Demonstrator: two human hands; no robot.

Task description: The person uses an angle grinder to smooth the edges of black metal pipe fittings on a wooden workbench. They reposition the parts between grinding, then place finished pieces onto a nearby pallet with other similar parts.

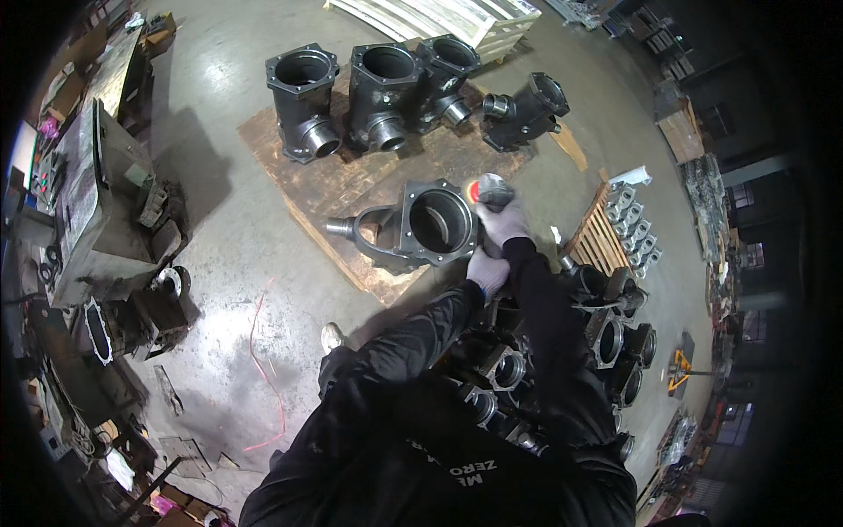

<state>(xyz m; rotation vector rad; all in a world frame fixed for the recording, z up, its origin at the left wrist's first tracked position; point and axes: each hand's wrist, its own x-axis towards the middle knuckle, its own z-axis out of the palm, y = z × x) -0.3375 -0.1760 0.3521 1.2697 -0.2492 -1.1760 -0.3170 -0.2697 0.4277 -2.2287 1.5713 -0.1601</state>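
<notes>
A dark cast-metal pipe housing (420, 230) lies on a wooden board (303, 189), its wide round bore facing up and a narrow bright spigot pointing left. My gloved left hand (488, 271) is closed at the flange's lower right edge; its fingertips are partly hidden. At the flange's upper right, my gloved right hand (507, 221) grips a rounded grey hand tool (494, 191) with a red-orange end toward the flange. The tool is blurred, so its exact kind does not show, nor whether it touches the metal.
Several similar housings (373, 97) stand along the board's far side, one (527, 114) tilted at the right. More castings (606, 338) crowd beside my right arm. A slatted pallet (593, 233) with metal parts lies right; a metal cabinet (97, 211) stands left.
</notes>
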